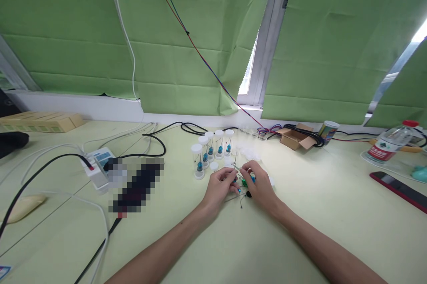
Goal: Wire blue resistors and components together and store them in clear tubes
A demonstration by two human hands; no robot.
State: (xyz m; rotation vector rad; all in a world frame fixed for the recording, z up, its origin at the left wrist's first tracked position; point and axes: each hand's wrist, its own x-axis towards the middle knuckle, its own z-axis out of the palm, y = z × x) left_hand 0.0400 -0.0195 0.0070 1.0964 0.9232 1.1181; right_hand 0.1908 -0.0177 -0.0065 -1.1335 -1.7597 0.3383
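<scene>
My left hand (218, 190) is closed in a pinch on a thin metal rod (235, 159), which sticks up above the fingertips. Close beside it, my right hand (259, 185) is also pinched, its fingertips almost meeting the left ones; what it grips is too small to make out. Under and between the hands lie small green parts (244, 183), blue parts and a small black round piece (248, 194). A thin wire with a dark tip (241, 206) lies just in front. Behind my left hand stand several clear capped tubes (196, 159), upright, holding blue pieces on thin wires.
White caps (251, 153) lie behind the hands. A power strip (98, 170), cables and a pixelated dark object (138, 188) are at left. An open cardboard box (293, 138), a can (328, 132), a bottle (388, 144) and a phone (400, 190) sit at right.
</scene>
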